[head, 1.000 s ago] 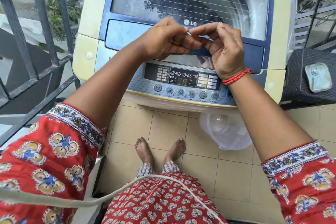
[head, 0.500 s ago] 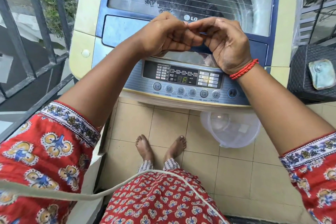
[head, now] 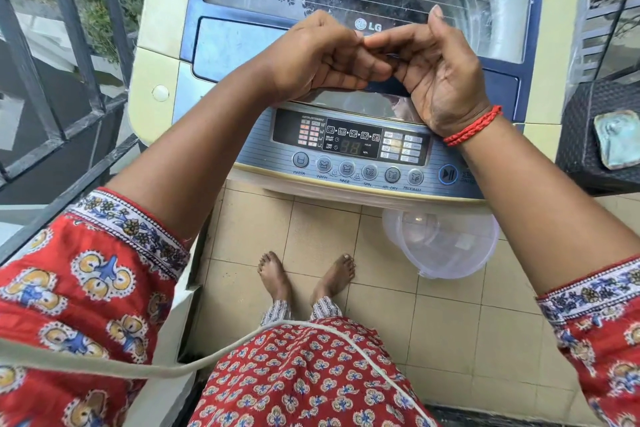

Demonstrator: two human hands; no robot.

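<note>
We see the left hand and the right hand held together in the upper middle of the frame. They are above the front edge of the lid of a cream and blue top-loading washing machine. The fingers of both hands are curled inward, and their tips meet just below the maker's logo on the lid. Between them they pinch a small thin bluish strip. Only a sliver of it shows between the knuckles, and we cannot tell what it is. One finger of the right hand stands up straight, apart from the others. The heel of that hand lies over the upper edge of the grey control panel; we cannot tell whether it touches. A red thread bracelet circles the right wrist.

Right of centre, below the machine, a translucent round plastic tub sits on the beige tiled floor, partly under the machine's front edge. Two bare feet stand near it, in the lower middle. A dark metal railing fills the left edge. At the right edge a dark woven surface carries a pale green square object. A white cord crosses the red patterned garment along the bottom.
</note>
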